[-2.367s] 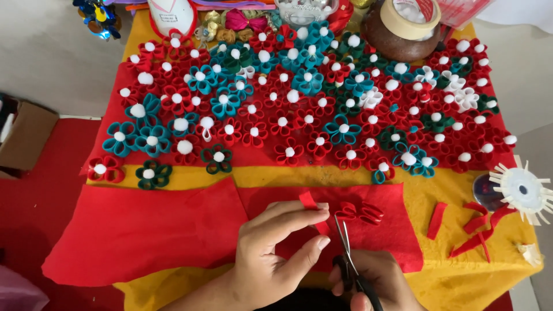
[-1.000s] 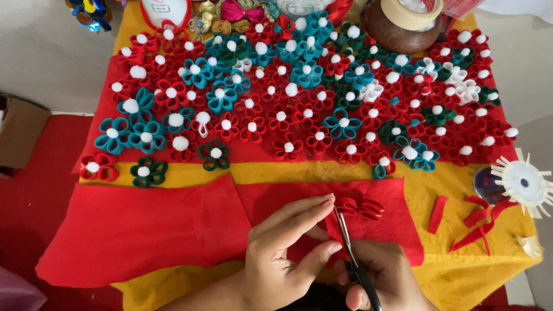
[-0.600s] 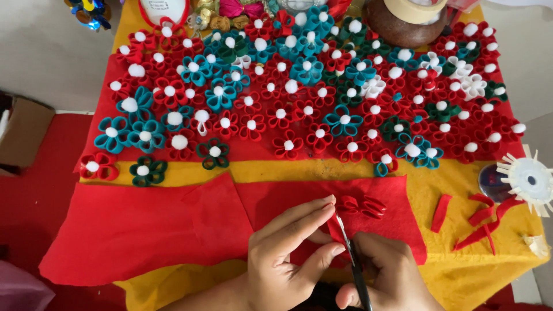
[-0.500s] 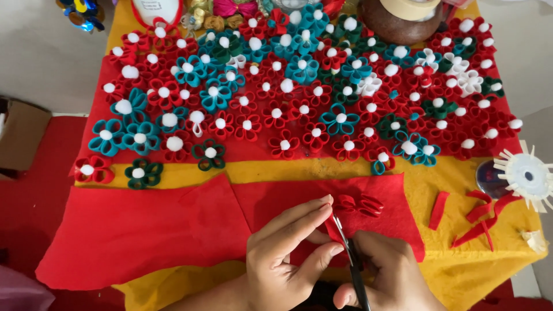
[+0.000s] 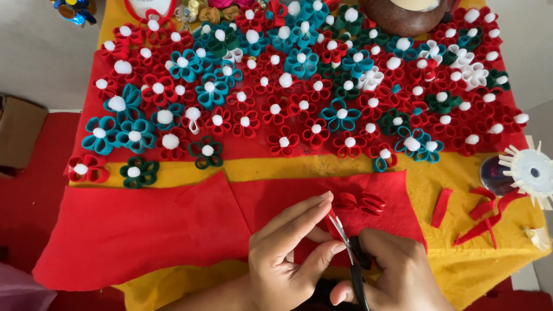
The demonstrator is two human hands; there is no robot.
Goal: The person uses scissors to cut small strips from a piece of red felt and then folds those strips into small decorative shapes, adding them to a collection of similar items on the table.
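L hand (image 5: 282,253) pinches a small red felt strip (image 5: 332,222) betw. thumb and forefinger tip; rest of the fingers curl loosely under. R hand (image 5: 391,276) is clenched round the scissors (image 5: 348,247) handles, blades slightly parted and touching the strip just right of the L fingertips. Beyond the fingertips lie looped red felt petals (image 5: 360,203) on a red felt sheet (image 5: 138,230). Further out, rows of red, teal and green felt flowers (image 5: 299,86) w/ white pom-pom centres. Right of the R hand, well apart: loose red strips (image 5: 478,216) on the yellow cloth (image 5: 461,265).
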